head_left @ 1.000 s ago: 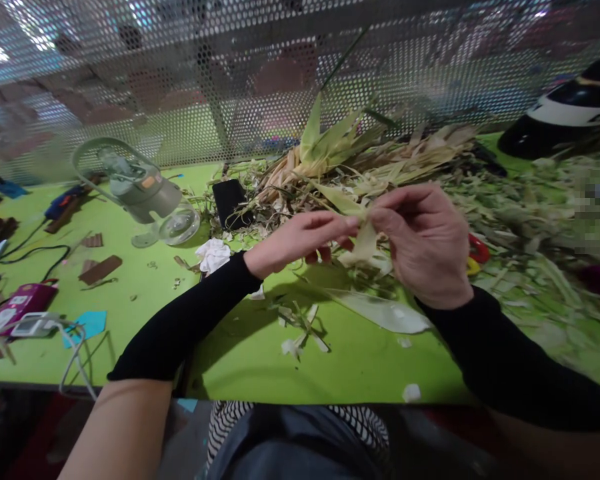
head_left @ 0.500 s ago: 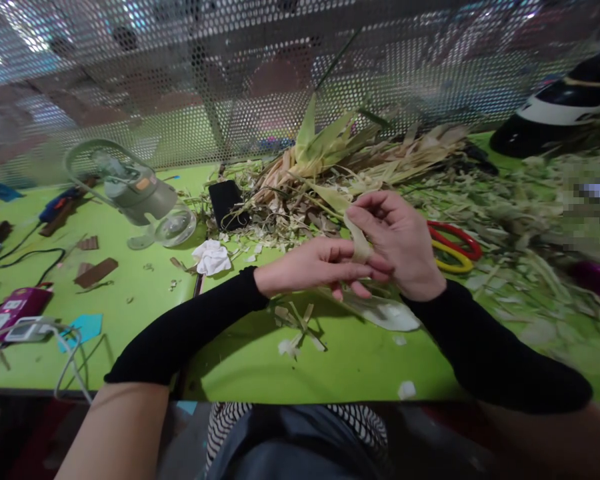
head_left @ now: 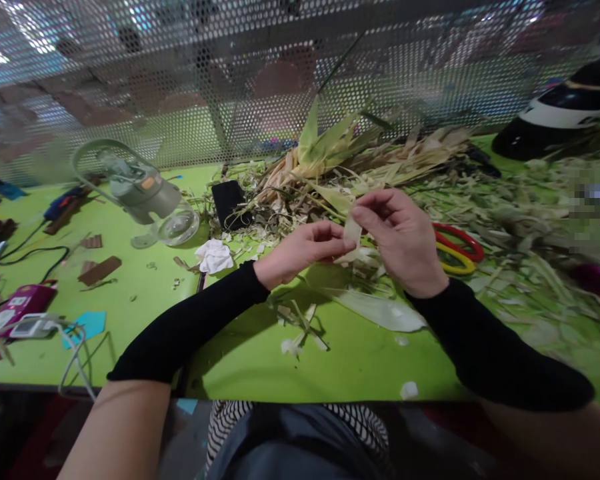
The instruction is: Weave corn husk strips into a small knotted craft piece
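Observation:
Between my two hands is a short, pale strip of corn husk point(head_left: 352, 231), raised over the green table. My left hand point(head_left: 313, 247) pinches its lower end between thumb and fingers. The upper end is pinched by my right hand point(head_left: 400, 237), thumb against forefinger. Below them a larger pale husk leaf point(head_left: 380, 308) lies flat on the table. Several small cut husk strips point(head_left: 305, 323) lie crossed in front of my left wrist. Just right of my right hand are the red and yellow handles of scissors point(head_left: 457, 247); their blades are hidden.
A heap of husks point(head_left: 325, 157) and scraps runs along the perforated metal screen point(head_left: 260, 87). On the left are a black phone point(head_left: 230, 205), a tipped bottle point(head_left: 145, 193), crumpled tissue point(head_left: 214, 256), and a magenta device point(head_left: 25, 308) with cables. A black-and-white object point(head_left: 555, 117) stands back right.
My left hand's fingers have drawn in from lying spread under the husk strip to pinching its lower end. My right hand keeps its pinch at the top.

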`<control>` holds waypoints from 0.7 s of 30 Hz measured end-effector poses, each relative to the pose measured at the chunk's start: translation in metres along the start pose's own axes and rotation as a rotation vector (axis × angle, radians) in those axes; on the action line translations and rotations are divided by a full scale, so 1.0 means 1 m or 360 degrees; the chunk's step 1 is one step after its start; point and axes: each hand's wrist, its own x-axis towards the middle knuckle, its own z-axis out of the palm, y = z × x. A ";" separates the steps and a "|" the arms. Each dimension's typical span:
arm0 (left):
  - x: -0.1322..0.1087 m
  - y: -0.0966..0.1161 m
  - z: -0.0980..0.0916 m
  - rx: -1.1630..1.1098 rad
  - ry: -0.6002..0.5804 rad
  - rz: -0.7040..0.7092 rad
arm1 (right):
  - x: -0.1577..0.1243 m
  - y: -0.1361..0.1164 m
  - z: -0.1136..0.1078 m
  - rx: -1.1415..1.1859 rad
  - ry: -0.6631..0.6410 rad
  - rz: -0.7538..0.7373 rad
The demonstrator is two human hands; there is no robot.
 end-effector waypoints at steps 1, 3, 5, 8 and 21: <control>0.001 0.001 -0.001 -0.0045 0.0058 0.0003 | 0.000 -0.004 -0.002 -0.0056 0.0020 -0.0101; 0.004 0.003 -0.004 -0.0136 0.0194 0.0022 | 0.000 -0.011 -0.006 -0.0257 0.0004 -0.0396; 0.006 0.005 -0.008 -0.0199 0.0316 0.0061 | 0.001 -0.016 -0.010 -0.0510 -0.0165 -0.0741; 0.009 0.006 -0.012 -0.0231 0.0416 0.0131 | 0.000 -0.019 -0.012 -0.0740 -0.0421 -0.1002; 0.007 0.014 -0.007 -0.0295 0.0580 0.0116 | -0.004 -0.016 -0.002 -0.0591 -0.0447 -0.0709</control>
